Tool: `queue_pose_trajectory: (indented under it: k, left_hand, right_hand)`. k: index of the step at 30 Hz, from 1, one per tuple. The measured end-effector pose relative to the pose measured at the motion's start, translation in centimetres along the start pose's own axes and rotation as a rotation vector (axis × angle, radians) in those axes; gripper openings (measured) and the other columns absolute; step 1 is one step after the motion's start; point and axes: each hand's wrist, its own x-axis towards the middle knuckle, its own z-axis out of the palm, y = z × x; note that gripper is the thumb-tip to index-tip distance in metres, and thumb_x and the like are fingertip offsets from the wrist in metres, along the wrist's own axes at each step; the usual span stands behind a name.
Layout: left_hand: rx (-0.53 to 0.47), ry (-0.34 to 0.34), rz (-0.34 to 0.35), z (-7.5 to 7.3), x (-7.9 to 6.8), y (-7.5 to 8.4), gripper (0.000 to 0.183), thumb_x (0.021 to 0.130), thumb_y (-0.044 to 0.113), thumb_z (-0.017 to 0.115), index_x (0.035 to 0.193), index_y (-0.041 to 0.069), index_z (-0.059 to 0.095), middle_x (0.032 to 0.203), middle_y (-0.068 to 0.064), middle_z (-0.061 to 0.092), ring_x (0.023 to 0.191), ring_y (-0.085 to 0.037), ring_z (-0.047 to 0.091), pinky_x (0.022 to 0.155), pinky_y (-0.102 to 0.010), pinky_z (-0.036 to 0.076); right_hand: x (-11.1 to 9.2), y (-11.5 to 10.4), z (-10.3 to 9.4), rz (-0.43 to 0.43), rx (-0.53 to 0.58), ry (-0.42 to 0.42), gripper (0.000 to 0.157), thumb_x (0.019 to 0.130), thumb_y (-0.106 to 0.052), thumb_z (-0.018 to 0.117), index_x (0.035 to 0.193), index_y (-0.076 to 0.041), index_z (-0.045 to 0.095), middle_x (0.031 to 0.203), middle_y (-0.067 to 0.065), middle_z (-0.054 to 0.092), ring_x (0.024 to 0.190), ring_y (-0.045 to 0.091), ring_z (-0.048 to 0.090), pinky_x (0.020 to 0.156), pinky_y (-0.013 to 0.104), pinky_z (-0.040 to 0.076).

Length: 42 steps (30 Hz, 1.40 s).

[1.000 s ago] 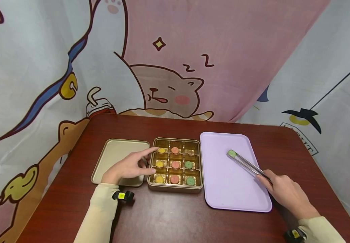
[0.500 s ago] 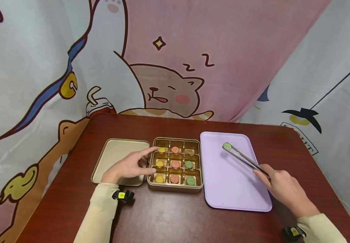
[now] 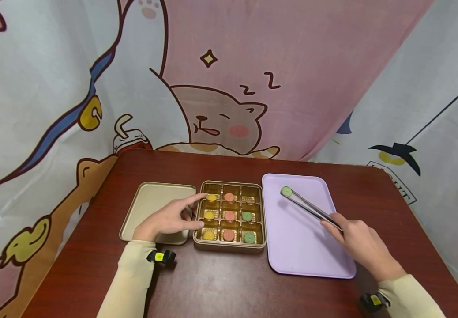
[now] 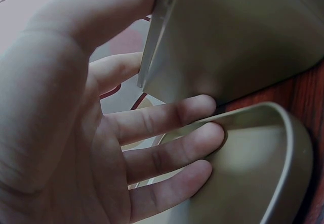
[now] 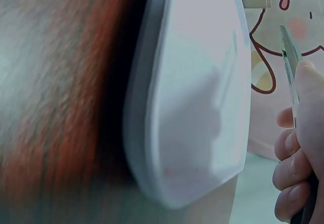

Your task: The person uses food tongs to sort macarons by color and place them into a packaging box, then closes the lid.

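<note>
My right hand (image 3: pixel 366 243) grips metal tongs (image 3: pixel 310 208) over the tray; their tips pinch a small round green cookie (image 3: pixel 287 191). Left of the tray stands a square tin (image 3: pixel 229 248) with a gold divided insert. Its left column holds yellow cookies (image 3: pixel 209 236), the middle one pink cookies (image 3: pixel 229 216). Green cookies (image 3: pixel 249 237) lie in the near and middle cells at right; the far right cell (image 3: pixel 249 194) is bare. My left hand (image 3: pixel 169 217) rests thumb and index finger on the tin's left rim, its other fingers (image 4: pixel 174 155) stretched over the lid.
A pale lilac tray (image 3: pixel 304 251) lies right of the tin. The tin's lid (image 3: pixel 149 198) lies on the left, partly under my left hand. All stand on a dark red-brown wooden table (image 3: pixel 213 287), with a cartoon-printed cloth (image 3: pixel 312 66) hanging behind.
My right hand has moved left with the tongs and the green cookie, closer to the tin. My left hand has stayed on the tin's rim.
</note>
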Motion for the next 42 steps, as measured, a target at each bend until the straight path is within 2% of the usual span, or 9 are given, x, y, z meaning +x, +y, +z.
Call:
queue_pose_trajectory:
  k: [5,11,20,29,36,42]
  left_hand:
    - [-0.001,0.002,0.006,0.0,-0.1,0.0,0.087,0.093,0.043,0.080,0.166,0.023,0.035,0.125,-0.008,0.064,0.094,-0.016,0.067,0.090,-0.042,0.056]
    - [0.006,0.006,0.018,0.1,0.1,0.0,0.086,0.094,0.043,0.079,0.165,0.023,0.037,0.122,-0.008,0.065,0.093,-0.015,0.067,0.090,-0.041,0.056]
    - [0.001,0.001,0.011,0.2,0.1,0.1,0.086,0.094,0.043,0.080,0.165,0.022,0.036,0.120,-0.007,0.065,0.094,-0.015,0.066,0.090,-0.041,0.055]
    - [0.002,0.005,0.009,0.1,0.0,0.2,0.086,0.093,0.043,0.080,0.165,0.023,0.037,0.122,-0.007,0.065,0.093,-0.015,0.067,0.089,-0.039,0.056]
    - [0.002,0.004,0.001,0.1,-0.1,0.1,0.087,0.093,0.043,0.080,0.165,0.023,0.036,0.122,-0.006,0.064,0.094,-0.015,0.067,0.090,-0.039,0.055]
    - [0.010,0.007,0.012,0.0,-0.1,0.0,0.087,0.094,0.044,0.079,0.165,0.021,0.036,0.123,-0.008,0.065,0.094,-0.015,0.066,0.089,-0.040,0.056]
  right_hand:
    - [0.8,-0.9,0.5,-0.071,0.004,0.060,0.021,0.096,-0.031,0.079,0.094,-0.017,0.062,0.058,-0.005,0.051,0.052,0.013,0.042,0.045,0.034,0.036]
    - [1.9,-2.4,1.2,-0.138,0.011,0.078,0.025,0.094,-0.031,0.080,0.090,-0.020,0.058,0.057,-0.009,0.044,0.050,0.012,0.039,0.044,0.032,0.034]
    - [3.4,-4.7,1.6,-0.247,0.026,0.117,0.028,0.095,-0.032,0.079,0.088,-0.019,0.055,0.056,-0.011,0.044,0.048,0.011,0.039,0.043,0.033,0.034]
    - [3.5,-5.1,1.6,-0.243,0.077,0.103,0.025,0.096,-0.028,0.078,0.091,-0.019,0.056,0.058,-0.014,0.043,0.051,0.007,0.038,0.046,0.026,0.033]
    - [3.1,-4.9,1.4,-0.181,0.067,0.068,0.024,0.098,-0.032,0.076,0.096,-0.015,0.059,0.058,-0.008,0.049,0.051,0.012,0.042,0.045,0.033,0.036]
    - [2.4,-4.1,1.3,-0.129,0.064,0.050,0.028,0.098,-0.031,0.076,0.104,-0.011,0.057,0.058,-0.005,0.043,0.050,0.014,0.043,0.045,0.037,0.039]
